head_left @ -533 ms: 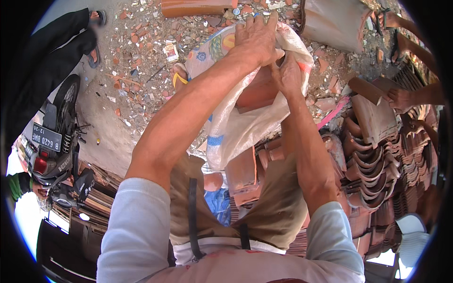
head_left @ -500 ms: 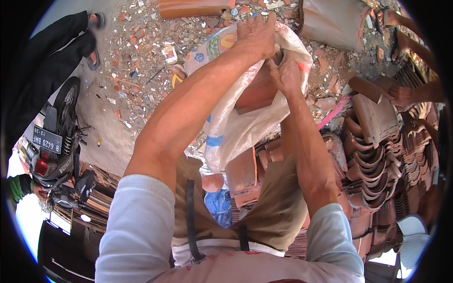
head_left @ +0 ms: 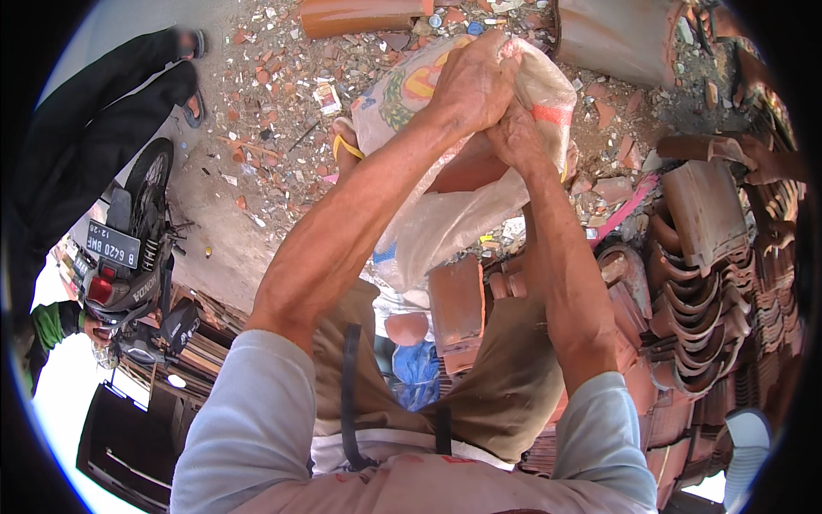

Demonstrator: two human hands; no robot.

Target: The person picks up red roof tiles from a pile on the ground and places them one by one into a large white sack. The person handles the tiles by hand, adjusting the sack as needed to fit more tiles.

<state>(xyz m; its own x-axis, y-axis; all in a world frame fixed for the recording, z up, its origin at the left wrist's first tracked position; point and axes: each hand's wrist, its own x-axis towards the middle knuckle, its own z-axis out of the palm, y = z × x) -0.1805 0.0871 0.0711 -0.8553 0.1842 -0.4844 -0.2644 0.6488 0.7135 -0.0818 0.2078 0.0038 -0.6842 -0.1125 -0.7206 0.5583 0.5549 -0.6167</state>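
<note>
A white woven sack (head_left: 445, 231) with coloured print stands in front of me, its mouth toward me. Inside it lies a reddish-brown clay roof tile (head_left: 469, 164), partly covered by the sack's folds. My left hand (head_left: 476, 81) is closed on the far rim of the sack. Just below it my right hand (head_left: 516, 137) grips the same rim, its fingers bent and partly hidden. The two hands touch or nearly touch.
Stacked curved roof tiles (head_left: 685, 300) rise at right, where another person's hand (head_left: 758, 160) holds a tile. Broken rubble (head_left: 282, 111) covers the ground. Large tiles (head_left: 616, 38) lie beyond the sack. A motorcycle (head_left: 128, 265) and a person's dark-trousered legs (head_left: 111, 94) are at left.
My hands have come closer together at the sack's rim, and its mouth has narrowed over the tile. At the right, the other person's tile has shifted.
</note>
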